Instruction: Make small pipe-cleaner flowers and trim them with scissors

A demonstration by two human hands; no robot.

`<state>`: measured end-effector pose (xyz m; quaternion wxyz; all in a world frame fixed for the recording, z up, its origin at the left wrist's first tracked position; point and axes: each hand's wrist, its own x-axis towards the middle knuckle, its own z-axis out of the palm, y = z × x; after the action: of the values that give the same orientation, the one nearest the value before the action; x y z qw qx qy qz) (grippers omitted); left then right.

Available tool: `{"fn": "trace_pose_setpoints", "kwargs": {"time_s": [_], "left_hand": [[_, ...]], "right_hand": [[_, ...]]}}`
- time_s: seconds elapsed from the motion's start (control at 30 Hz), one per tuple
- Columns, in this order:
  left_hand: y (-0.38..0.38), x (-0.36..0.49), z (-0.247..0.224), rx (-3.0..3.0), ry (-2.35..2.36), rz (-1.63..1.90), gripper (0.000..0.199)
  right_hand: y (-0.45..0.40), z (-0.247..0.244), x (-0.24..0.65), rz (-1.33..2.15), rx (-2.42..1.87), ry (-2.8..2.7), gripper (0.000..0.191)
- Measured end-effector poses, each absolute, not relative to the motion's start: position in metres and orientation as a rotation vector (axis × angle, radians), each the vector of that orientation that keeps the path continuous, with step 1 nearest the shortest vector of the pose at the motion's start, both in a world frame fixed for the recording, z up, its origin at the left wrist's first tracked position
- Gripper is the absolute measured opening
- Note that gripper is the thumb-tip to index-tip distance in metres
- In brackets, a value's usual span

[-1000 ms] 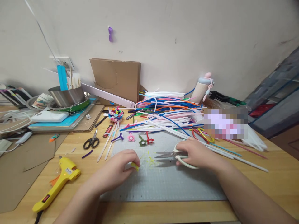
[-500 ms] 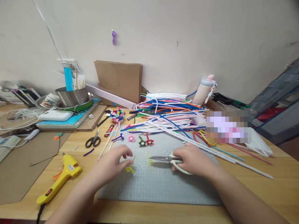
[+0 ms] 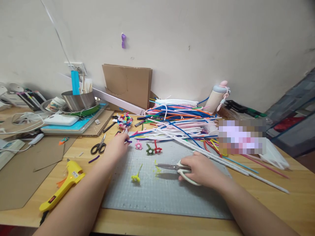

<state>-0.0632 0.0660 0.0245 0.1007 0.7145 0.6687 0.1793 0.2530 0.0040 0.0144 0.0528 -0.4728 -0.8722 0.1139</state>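
My right hand (image 3: 197,167) is closed round the pale handles of a pair of scissors (image 3: 169,167), whose blades point left over the mat. Yellow-green fuzz clippings (image 3: 157,169) lie by the blade tips. My left hand (image 3: 120,144) reaches to the mat's back left, its fingers closed on a purple pipe-cleaner piece (image 3: 128,141), mostly hidden by the hand. A yellow pipe-cleaner flower (image 3: 136,177) with a short stem lies on the grey cutting mat (image 3: 162,200). Pink (image 3: 138,145), green (image 3: 150,150) and red (image 3: 157,149) flowers lie in a row near the left hand.
Many loose pipe cleaners (image 3: 177,127) are heaped behind the mat, some reaching far right. Black-handled scissors (image 3: 98,148) and a yellow glue gun (image 3: 66,185) lie left. A bottle (image 3: 216,96) and cardboard (image 3: 128,85) stand by the wall.
My left hand has left the yellow flower on the mat and moved back and left to the purple piece. The right hand still holds the scissors in nearly the same place.
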Motion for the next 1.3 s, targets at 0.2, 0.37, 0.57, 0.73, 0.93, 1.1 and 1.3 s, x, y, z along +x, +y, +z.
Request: {"fn": "trace_pose_setpoints", "kwargs": {"time_s": [0.2,0.37,0.57,0.73,0.93,1.1,1.3], "left_hand": [[0.039,-0.042,0.043,1.460,1.396,0.955,0.025],[0.020,-0.021,0.037,0.996,0.934,0.987,0.028],[0.018,-0.022,0.021,1.055,0.976,0.934,0.018],[0.018,-0.024,0.012,1.110,1.085,0.996,0.019],[0.016,-0.020,0.011,1.186,1.168,1.130,0.014],[0.013,-0.028,0.016,1.940,1.257,1.091,0.023],[0.005,-0.025,0.015,2.787,1.161,0.670,0.051]], "right_hand": [[0.003,0.012,0.246,0.308,-1.407,-2.484,0.033],[-0.002,0.031,0.228,0.255,-1.415,-2.338,0.030],[-0.003,0.034,0.208,0.316,-1.547,-2.260,0.036],[-0.005,0.016,0.205,0.349,-1.557,-2.292,0.033],[-0.005,0.006,0.211,0.204,-1.490,-2.389,0.024],[-0.002,0.009,0.222,-0.037,-1.512,-2.450,0.021],[-0.006,0.020,0.230,-0.058,-1.489,-2.524,0.022]]}}
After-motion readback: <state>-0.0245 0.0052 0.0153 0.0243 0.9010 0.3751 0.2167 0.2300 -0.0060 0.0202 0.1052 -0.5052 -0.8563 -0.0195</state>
